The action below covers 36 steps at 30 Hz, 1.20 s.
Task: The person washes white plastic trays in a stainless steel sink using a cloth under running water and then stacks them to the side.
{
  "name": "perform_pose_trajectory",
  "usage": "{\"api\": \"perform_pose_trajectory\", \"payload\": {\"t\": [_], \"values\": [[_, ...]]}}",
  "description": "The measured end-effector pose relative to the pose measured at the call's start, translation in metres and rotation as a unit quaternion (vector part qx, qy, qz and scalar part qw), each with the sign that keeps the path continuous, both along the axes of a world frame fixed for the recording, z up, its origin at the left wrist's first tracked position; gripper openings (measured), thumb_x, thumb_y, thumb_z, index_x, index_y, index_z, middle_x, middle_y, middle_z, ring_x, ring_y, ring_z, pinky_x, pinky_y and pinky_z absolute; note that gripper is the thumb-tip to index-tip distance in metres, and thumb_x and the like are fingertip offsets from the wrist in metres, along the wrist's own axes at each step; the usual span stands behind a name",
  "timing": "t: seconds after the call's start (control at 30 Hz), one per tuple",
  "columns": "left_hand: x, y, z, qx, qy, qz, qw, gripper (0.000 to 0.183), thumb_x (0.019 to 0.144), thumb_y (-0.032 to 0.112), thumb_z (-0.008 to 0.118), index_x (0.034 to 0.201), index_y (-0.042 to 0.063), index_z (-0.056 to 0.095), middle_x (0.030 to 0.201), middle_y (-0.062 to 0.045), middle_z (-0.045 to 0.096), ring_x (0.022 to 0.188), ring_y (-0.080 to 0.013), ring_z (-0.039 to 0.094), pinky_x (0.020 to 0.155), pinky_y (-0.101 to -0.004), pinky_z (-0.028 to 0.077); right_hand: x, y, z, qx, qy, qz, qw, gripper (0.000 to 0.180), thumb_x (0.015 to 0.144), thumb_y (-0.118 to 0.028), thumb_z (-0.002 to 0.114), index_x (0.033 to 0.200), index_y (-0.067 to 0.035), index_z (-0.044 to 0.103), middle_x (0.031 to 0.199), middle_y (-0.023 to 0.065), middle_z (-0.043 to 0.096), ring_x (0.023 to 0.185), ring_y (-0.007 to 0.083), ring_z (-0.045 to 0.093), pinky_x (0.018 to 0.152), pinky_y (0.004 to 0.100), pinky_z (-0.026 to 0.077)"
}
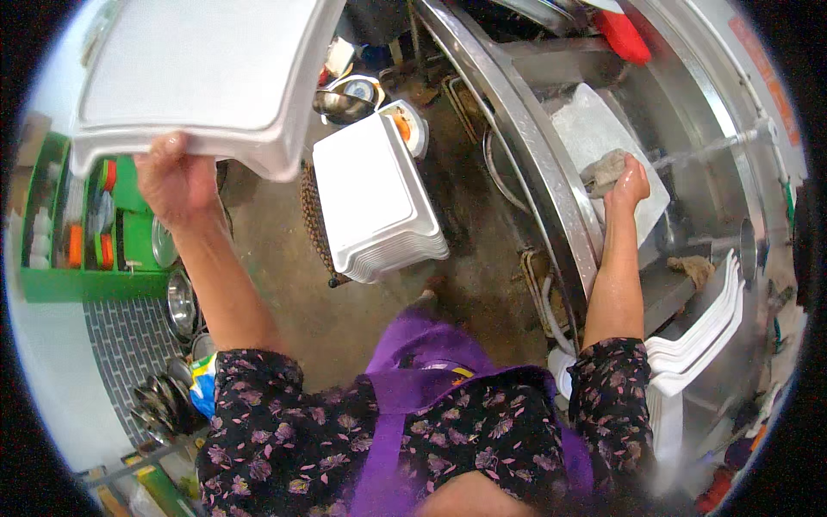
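My left hand [177, 181] grips the near edge of a large white plastic tray [200, 64], held up at the upper left. My right hand [627, 184] is inside the stainless steel sink [536, 136], closed on a wet greyish cloth [604, 169]. The cloth rests against a pale flat board or tray [591, 119] lying in the sink. Between my arms stands a stack of white plastic trays [368, 187], set low over the floor. Water runs from a tap at the sink's right side.
More white trays [701, 336] lean at the sink's lower right, near a brown cloth [691, 268]. A metal bowl [342, 103] and a stained white dish [410, 129] lie behind the stack. Green shelving [97, 284] stands left, with dark pans [161, 400] below. A red object [623, 35] is at the sink's far end.
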<state>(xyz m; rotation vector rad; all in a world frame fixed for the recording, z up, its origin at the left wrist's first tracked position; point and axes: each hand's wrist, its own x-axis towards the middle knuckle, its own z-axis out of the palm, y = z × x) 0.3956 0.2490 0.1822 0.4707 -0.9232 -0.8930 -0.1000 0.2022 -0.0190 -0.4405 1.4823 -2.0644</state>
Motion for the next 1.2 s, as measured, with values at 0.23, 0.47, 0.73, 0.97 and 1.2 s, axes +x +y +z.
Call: {"api": "perform_pose_trajectory", "payload": {"t": [0.23,0.47,0.73,0.97,1.2], "values": [[0.008,0.013,-0.119,0.208,0.107,0.129,0.964,0.030,0.059,-0.010,0.045,0.088,-0.001,0.047,0.065,-0.002,0.049,0.056,-0.0117,0.051,0.045,-0.0209,0.044,-0.004,-0.005,-0.009,0.037,0.054,0.035,0.997,0.011,0.073,-0.009,0.052,0.076,0.001,0.056,0.072,0.0049,0.055,0.065,0.0153,0.053,0.060,0.0275,0.043],[-0.027,0.033,-0.258,0.279,0.321,0.097,0.900,0.015,0.064,-0.006,0.041,0.078,-0.004,0.047,0.082,-0.012,0.050,0.080,-0.0244,0.051,0.074,-0.0394,0.046,-0.007,-0.007,-0.017,0.028,0.065,0.081,0.994,0.012,0.074,-0.008,0.050,0.079,0.002,0.056,0.074,0.0061,0.056,0.068,0.0147,0.053,0.064,0.0265,0.043],[-0.067,0.060,-0.330,0.457,0.414,0.139,0.775,0.012,0.079,0.003,0.043,0.090,0.000,0.045,0.095,-0.015,0.049,0.096,-0.0330,0.047,0.085,-0.0563,0.034,-0.007,-0.004,-0.020,0.044,0.124,0.072,0.989,0.016,0.073,-0.011,0.052,0.079,0.002,0.058,0.072,0.0044,0.056,0.066,0.0132,0.052,0.063,0.0255,0.042],[-0.075,0.055,-0.324,0.590,0.333,0.054,0.734,0.017,0.081,0.011,0.043,0.094,0.000,0.044,0.104,-0.019,0.047,0.097,-0.0389,0.046,0.081,-0.0590,0.035,-0.006,-0.004,-0.020,0.047,0.108,0.071,0.990,0.017,0.072,-0.011,0.053,0.080,0.002,0.059,0.073,0.0045,0.057,0.064,0.0128,0.052,0.061,0.0254,0.043],[-0.077,0.057,-0.325,0.723,0.170,-0.005,0.669,0.031,0.080,0.020,0.047,0.104,0.002,0.039,0.105,-0.021,0.039,0.089,-0.0394,0.047,0.071,-0.0543,0.041,-0.001,0.001,-0.016,0.077,0.146,0.038,0.986,0.015,0.072,-0.010,0.052,0.079,0.001,0.060,0.073,0.0047,0.058,0.065,0.0143,0.053,0.063,0.0255,0.043]]}}
